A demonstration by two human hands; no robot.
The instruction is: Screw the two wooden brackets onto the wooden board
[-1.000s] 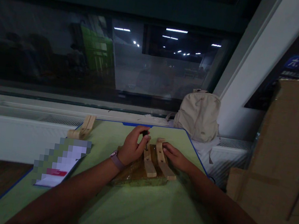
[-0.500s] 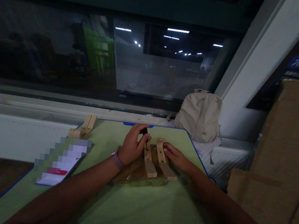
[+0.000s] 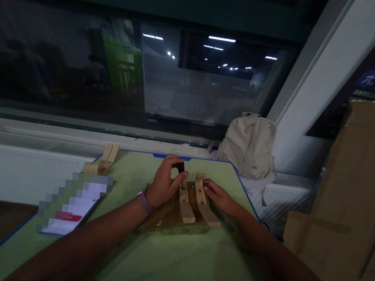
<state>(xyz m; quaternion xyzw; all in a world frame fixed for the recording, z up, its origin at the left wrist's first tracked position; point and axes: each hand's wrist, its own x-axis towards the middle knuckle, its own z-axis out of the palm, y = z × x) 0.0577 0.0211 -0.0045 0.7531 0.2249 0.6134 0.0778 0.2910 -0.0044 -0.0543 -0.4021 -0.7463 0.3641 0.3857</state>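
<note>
My left hand is closed round the black handle of a screwdriver, held upright. Its thin shaft points down at a hole in a bent wooden piece, the left one of a pair. Beside it lies a second bent wooden piece with holes along it. The fingers of my right hand are bent against the side of that right piece, near its far end. Under both pieces is a brown, shiny flat slab; what it is I cannot tell.
The green table has a blue edge. More bent wooden pieces stand at its far left corner, behind a partly blurred sheet. A beige backpack leans at the window sill. Cardboard stands on the right.
The screwdriver is a little more upright, and the fingers of my left hand have shifted slightly on its handle. My right hand stays at the right wooden piece. The whole view has moved slightly.
</note>
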